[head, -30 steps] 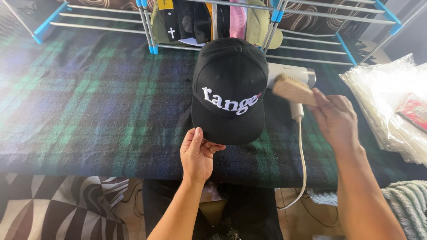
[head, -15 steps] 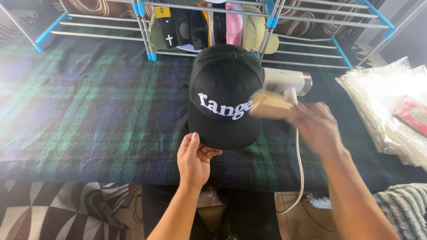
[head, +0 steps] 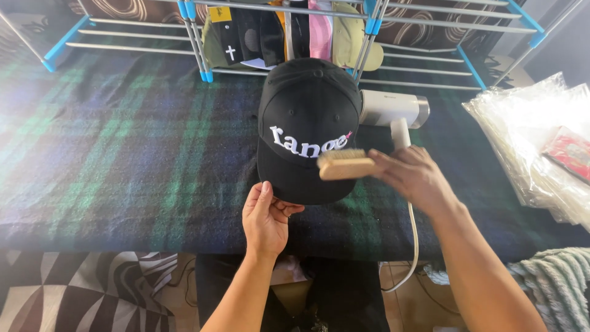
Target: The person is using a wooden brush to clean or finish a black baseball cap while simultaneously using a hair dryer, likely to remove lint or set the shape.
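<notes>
A black cap (head: 307, 110) with white embroidered lettering lies on the plaid cloth, its brim toward me. My left hand (head: 265, 218) grips the front edge of the brim, thumb on top. In my right hand (head: 413, 177) is a small wooden brush (head: 344, 165), bristles up against the cap's front panel at the right end of the lettering.
A white handheld steamer (head: 393, 110) lies right of the cap, its cord hanging over the table edge. A metal rack with blue joints (head: 203, 55) holds several caps behind. Clear plastic bags (head: 534, 141) are piled at the right. The plaid blanket (head: 123, 147) covers the table.
My right hand has carried the brush leftward and down, from beside the cap onto its front panel. The left hand stays on the brim.
</notes>
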